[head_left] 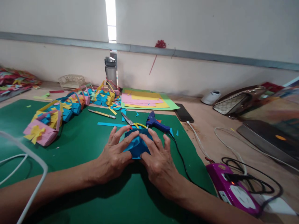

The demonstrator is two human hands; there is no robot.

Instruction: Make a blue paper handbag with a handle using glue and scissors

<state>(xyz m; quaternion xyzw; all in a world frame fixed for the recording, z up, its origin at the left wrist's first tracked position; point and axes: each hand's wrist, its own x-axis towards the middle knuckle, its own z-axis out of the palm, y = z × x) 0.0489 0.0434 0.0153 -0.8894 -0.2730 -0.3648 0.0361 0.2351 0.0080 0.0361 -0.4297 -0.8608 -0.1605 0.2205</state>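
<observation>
Between my hands is a folded piece of blue paper (137,149), held just above the green mat. My left hand (116,154) grips its left side, thumb at the near edge and fingers over the top. On the other side my right hand (158,157) pinches it the same way, thumbs almost meeting. Part of the paper is hidden behind the fingers. Just beyond lie scissors (126,118) with yellow handles, partly covered, and a blue glue gun (157,123). A blue paper strip (109,124) and a utility knife (102,114) rest to the left.
Several small paper baskets (48,132) with paper flowers stand along the left of the green mat (81,140). Coloured sheets (144,101) are stacked at the back near a bottle (111,71). A phone (184,112), cables and a purple power strip (231,186) lie right. A white frame (39,183) crosses the left foreground.
</observation>
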